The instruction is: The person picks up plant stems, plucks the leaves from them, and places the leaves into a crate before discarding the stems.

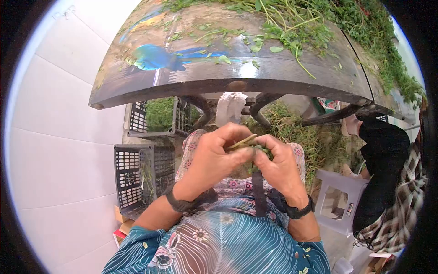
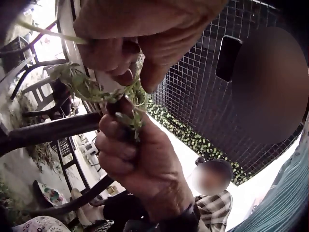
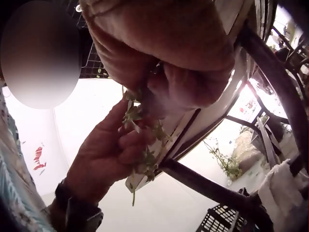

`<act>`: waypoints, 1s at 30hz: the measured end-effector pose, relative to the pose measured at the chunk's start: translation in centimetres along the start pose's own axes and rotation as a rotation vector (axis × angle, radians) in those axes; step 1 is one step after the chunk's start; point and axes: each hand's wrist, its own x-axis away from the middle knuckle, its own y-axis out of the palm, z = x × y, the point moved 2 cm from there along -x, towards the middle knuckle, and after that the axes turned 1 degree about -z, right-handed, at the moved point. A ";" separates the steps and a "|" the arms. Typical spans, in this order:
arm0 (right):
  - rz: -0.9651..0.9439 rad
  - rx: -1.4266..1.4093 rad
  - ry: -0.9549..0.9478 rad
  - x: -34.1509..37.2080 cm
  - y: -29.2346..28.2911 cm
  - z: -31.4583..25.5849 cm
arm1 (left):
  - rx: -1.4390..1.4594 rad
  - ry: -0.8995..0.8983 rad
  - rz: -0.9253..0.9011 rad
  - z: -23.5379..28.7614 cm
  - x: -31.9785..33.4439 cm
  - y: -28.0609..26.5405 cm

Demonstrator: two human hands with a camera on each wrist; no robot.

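In the head view both hands are held close together above the lap. The left hand [image 1: 219,148] grips a few leafy green stems [image 2: 77,82], one thick pale stalk end [image 1: 243,141] jutting out between thumb and fingers. Curled round the same small bunch, the right hand [image 1: 279,164] meets it thumb to thumb. From the left wrist, leaves hang between the two hands, with the right hand [image 2: 145,159] below. Seen from the right wrist, leafy sprigs [image 3: 147,164] trail over the fingers of the left hand [image 3: 104,150]. Part of the bunch is hidden inside the fingers.
A wooden table [image 1: 200,73] stands ahead, strewn with loose leaves and a heap of green stems [image 1: 296,23]. Black plastic crates [image 1: 132,178] sit at the left. Cut greens [image 1: 315,141] cover the floor; a plastic stool [image 1: 335,201] and a seated person [image 1: 388,160] are at the right.
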 end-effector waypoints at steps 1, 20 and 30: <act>0.016 0.001 0.010 0.0 0.2 0.0 | -0.067 0.017 -0.023 -0.4 -0.2 -0.3; -0.010 0.138 -0.171 -0.1 0.6 -0.8 | -0.086 -0.035 -0.025 -1.0 -0.6 -1.4; -0.277 -0.133 0.012 0.6 -0.1 0.0 | -0.096 -0.011 -0.099 -0.6 -0.1 -1.4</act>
